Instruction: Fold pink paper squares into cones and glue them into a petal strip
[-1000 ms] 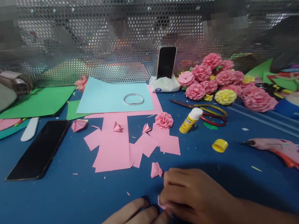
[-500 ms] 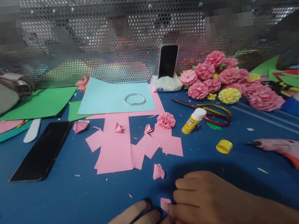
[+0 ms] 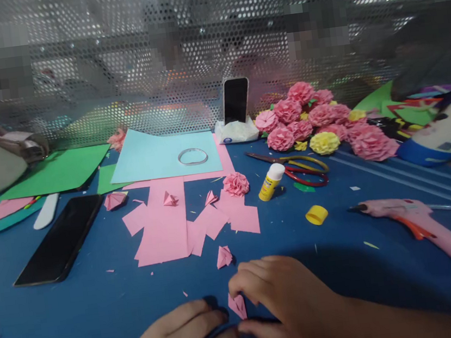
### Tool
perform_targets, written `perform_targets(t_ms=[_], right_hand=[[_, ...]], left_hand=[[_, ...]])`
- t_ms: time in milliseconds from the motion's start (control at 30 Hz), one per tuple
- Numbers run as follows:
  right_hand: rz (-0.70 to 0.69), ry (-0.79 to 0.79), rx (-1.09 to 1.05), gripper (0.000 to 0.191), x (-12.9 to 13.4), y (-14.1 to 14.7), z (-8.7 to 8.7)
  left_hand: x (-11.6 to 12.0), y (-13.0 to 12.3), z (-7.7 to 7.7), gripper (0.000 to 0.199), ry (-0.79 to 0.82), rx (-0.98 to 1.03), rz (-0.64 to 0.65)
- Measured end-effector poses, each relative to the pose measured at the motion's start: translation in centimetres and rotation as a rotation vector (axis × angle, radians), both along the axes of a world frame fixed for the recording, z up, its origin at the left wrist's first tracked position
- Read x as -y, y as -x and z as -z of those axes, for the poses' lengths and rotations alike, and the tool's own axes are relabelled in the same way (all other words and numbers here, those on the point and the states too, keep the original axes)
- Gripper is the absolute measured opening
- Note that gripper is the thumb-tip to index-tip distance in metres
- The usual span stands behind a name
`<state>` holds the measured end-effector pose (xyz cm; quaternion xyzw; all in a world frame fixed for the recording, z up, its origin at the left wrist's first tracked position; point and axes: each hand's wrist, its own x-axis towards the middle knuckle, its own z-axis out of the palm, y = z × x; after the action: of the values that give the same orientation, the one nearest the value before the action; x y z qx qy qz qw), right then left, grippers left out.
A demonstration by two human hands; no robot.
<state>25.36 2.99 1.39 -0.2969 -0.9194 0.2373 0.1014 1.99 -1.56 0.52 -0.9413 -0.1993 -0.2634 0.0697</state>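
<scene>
A small folded piece of pink paper point(image 3: 238, 305) lies on the blue table at the bottom middle. My right hand point(image 3: 285, 299) curls over it from the right, its index finger at the paper's top and its thumb by the lower end. To the left of the paper rests my left hand point(image 3: 192, 335), fingers stretched out on the table, their tips just short of the paper. Just beyond my hands sits a folded pink paper piece point(image 3: 223, 257). Further off are pink paper squares point(image 3: 211, 221), a pink strip point(image 3: 161, 226) and a pink paper flower point(image 3: 236, 184).
An uncapped-looking glue stick point(image 3: 271, 182), its yellow cap point(image 3: 316, 215), scissors point(image 3: 303, 169) and a pink glue gun point(image 3: 420, 216) lie to the right. A black phone point(image 3: 59, 241) is on the left. Paper flowers point(image 3: 303, 113) and a perforated metal screen point(image 3: 137, 86) stand behind.
The view has shifted right. My right hand's thumb and index finger have spread around the pink paper, which now shows a more pointed folded shape. My left hand stays beside it.
</scene>
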Motion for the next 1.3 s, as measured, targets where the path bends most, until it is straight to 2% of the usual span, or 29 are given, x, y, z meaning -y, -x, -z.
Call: perform_targets(t_ms=[167, 233, 333, 433, 467, 533, 633, 700, 767, 933, 1133, 1200, 1300], right_hand=[[0.009, 0.022, -0.04, 0.017, 0.5, 0.3, -0.5], [0.028, 0.03, -0.056, 0.016, 0.8, 0.4, -0.4], [0.043, 0.024, -0.106, 0.014, 1.2, 0.3, -0.2], [0.032, 0.002, -0.161, 0.015, 1.4, 0.1, 0.2], [0.02, -0.002, -0.172, 0.017, 1.4, 0.0, 0.3], [-0.011, -0.008, -0.178, 0.016, 1.4, -0.1, 0.3], [-0.059, -0.032, -0.168, 0.01, 1.3, -0.3, 0.1], [-0.078, -0.052, -0.173, 0.011, 1.3, -0.3, -0.1], [-0.085, -0.064, -0.191, 0.011, 1.3, -0.3, -0.2], [-0.092, -0.028, -0.322, 0.015, 1.1, -0.4, -0.5], [0.089, 0.004, -0.568, 0.016, -0.4, -1.2, -2.0], [0.137, 0.091, -0.623, 0.013, -1.2, -1.3, -2.3], [0.22, 0.319, -0.631, 0.008, -2.3, -1.3, -1.8]], left_hand=[[-0.7, 0.0, -1.8, 0.036, 0.122, 0.091, 0.006], [-1.0, 0.3, -2.0, 0.031, 0.204, 0.081, 0.006], [-1.7, 0.8, -1.8, 0.03, 0.298, 0.176, -0.036], [-2.8, 1.0, -1.5, 0.027, 0.496, 0.198, -0.252], [-3.2, 1.0, -1.4, 0.033, 0.571, 0.188, -0.306], [-4.2, 0.7, -1.4, 0.044, 0.732, 0.178, -0.325], [-5.4, 0.3, -1.3, 0.027, 0.876, 0.172, -0.277], [-6.0, 0.0, -1.4, 0.015, 0.904, 0.165, -0.252], [-6.4, -0.3, -1.6, 0.011, 0.918, 0.166, -0.234], [-6.6, -1.0, -2.2, 0.022, 0.986, 0.179, -0.177], [-6.0, -2.1, -2.4, 0.028, 1.016, 0.189, -0.179], [-6.1, -2.2, -2.2, 0.033, 1.015, 0.178, -0.163], [-6.6, -2.0, -1.8, 0.037, 1.0, 0.151, -0.137]])
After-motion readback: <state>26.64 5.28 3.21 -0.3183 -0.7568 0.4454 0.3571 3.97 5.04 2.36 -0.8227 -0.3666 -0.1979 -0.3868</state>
